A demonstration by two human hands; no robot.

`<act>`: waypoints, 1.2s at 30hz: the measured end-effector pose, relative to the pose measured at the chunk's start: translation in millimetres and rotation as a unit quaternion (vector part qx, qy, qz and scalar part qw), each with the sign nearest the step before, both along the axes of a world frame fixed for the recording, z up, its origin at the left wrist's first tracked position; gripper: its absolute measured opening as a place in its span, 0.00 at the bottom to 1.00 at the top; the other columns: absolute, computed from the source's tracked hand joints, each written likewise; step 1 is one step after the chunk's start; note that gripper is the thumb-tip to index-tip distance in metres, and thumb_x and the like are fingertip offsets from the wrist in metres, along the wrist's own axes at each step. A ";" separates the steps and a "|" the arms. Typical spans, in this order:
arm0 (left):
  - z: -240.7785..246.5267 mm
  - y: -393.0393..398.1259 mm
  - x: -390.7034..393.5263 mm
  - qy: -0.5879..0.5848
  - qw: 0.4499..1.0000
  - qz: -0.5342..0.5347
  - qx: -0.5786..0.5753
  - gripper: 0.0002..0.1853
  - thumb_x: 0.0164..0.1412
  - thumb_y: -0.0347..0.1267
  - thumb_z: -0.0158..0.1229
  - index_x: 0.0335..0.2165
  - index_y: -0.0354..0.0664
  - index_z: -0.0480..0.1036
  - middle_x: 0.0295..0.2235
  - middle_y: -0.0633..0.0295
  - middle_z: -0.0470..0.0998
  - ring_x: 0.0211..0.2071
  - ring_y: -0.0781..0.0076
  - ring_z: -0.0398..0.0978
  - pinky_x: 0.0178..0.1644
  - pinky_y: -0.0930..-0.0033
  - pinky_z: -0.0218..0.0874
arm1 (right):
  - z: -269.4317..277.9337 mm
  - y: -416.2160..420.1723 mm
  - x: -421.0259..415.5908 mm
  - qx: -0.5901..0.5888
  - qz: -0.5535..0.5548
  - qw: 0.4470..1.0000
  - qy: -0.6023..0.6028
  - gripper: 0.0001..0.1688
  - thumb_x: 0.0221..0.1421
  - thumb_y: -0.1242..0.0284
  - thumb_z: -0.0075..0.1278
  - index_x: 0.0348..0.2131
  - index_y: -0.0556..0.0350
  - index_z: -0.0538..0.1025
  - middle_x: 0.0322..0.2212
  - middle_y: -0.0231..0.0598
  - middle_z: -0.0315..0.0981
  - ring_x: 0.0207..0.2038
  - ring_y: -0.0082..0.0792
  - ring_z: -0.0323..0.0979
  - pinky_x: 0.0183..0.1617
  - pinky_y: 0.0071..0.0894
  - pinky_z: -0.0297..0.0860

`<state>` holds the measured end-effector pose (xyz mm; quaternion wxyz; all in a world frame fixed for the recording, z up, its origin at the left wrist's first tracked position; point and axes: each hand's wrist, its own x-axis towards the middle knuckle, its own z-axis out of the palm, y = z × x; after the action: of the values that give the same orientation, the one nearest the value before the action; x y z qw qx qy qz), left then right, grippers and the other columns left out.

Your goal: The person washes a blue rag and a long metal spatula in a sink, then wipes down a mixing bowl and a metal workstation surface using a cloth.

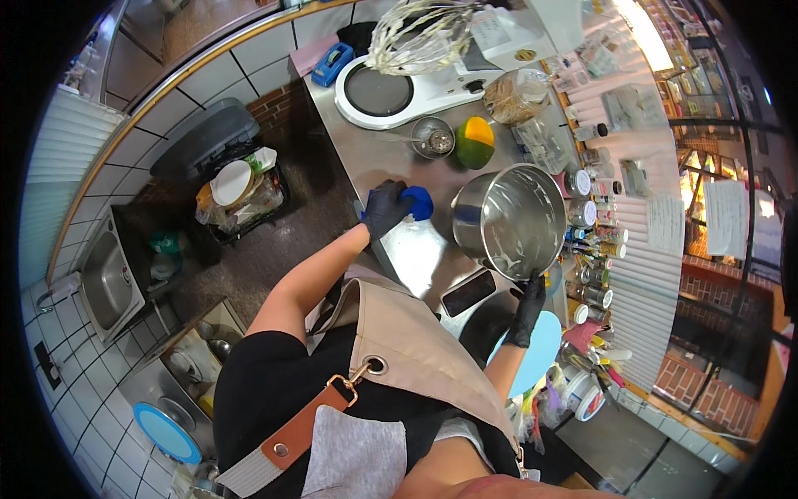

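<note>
My left hand (pixel 389 207), in a black glove, lies over a bunched blue cloth (pixel 421 203) near the edge of the steel counter. The cloth shows on both sides of my fingers. A large steel mixing bowl (pixel 522 218) is tilted, its mouth facing up and to the right, with whitish smears inside. My right hand (pixel 530 309), also gloved in black, grips the bowl at its lower rim. Between the hands and my apron lies a dark-screened phone (pixel 469 293). Beyond the bowl are a green and yellow mango (pixel 475 142) and a small metal bowl (pixel 432 137) holding a metal utensil.
A stand mixer's white base (pixel 430 93) and a cream-coated wire whisk (pixel 418 37) stand at the back. Jars (pixel 581 213) line the counter's right side. A blue round board (pixel 536 355) is by my right forearm. An open, full trash bin (pixel 249 193) stands left of the counter.
</note>
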<state>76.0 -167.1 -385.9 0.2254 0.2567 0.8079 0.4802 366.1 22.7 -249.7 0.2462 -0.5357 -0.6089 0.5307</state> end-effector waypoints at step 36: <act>2.2 23.4 -1.7 -0.576 0.642 -0.058 0.502 0.26 0.62 0.44 0.41 0.52 0.40 0.60 0.49 0.59 0.67 0.46 0.70 0.68 0.52 0.65 0.59 | -50.8 -4.8 -45.7 0.003 -0.080 0.997 0.005 0.23 0.52 0.74 0.36 0.45 0.73 0.63 0.39 0.49 0.68 0.38 0.37 0.68 0.41 0.32 0.65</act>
<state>74.3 -143.8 -383.7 0.5094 0.0487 0.1331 0.8488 320.4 17.9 -300.5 0.2926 -0.5792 -0.5647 0.5098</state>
